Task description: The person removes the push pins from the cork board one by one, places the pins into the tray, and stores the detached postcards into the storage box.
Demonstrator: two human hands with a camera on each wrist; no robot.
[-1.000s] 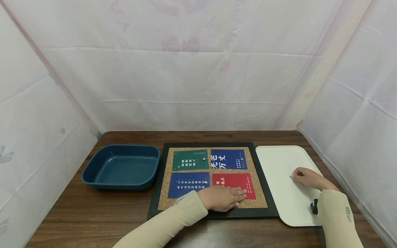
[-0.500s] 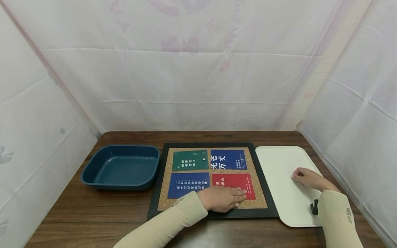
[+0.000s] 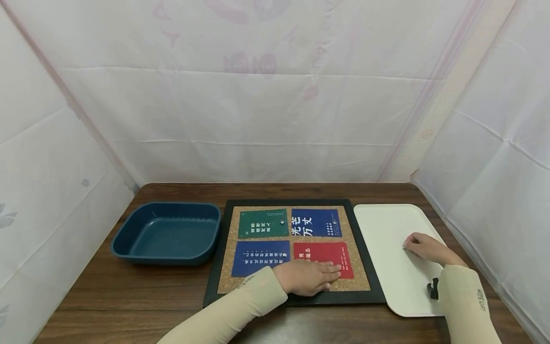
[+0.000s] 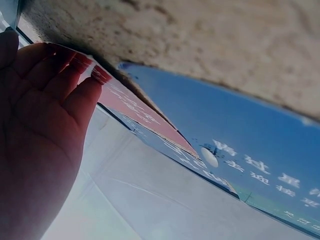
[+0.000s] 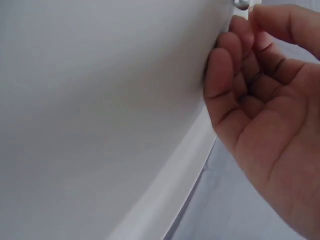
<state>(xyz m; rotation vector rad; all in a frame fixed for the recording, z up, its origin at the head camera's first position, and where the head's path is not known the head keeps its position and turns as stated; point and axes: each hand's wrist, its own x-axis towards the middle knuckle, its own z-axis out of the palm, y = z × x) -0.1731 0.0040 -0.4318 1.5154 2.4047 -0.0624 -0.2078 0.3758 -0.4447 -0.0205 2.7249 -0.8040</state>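
Observation:
My left hand [image 3: 306, 276] lies with straight fingers on a red card [image 3: 326, 253] on the black-framed cork board [image 3: 262, 284]. In the left wrist view the fingertips [image 4: 92, 86] touch that card. Over the white tray [image 3: 382, 239], my right hand [image 3: 431, 248] has its thumb and index finger together at a small silver thumbtack [image 5: 241, 4], pinching it. The other right fingers [image 5: 220, 75] are curled inward. A blue card [image 3: 259, 253] next to the left hand bears a round tack [image 4: 209, 157]. Behind it lie a green card [image 3: 258, 224] and another blue card [image 3: 320, 222].
A dark blue rectangular basin [image 3: 172, 239] stands left of the board on the brown wooden table [image 3: 129, 306]. A small black object [image 3: 433, 288] shows beside the right sleeve [image 3: 466, 298]. White patterned sheets [image 3: 258, 119] enclose the table's back and sides.
The left hand stays on the red card. The right hand remains at almost the same spot over the tray, with only a slight shift of the sleeve to the left.

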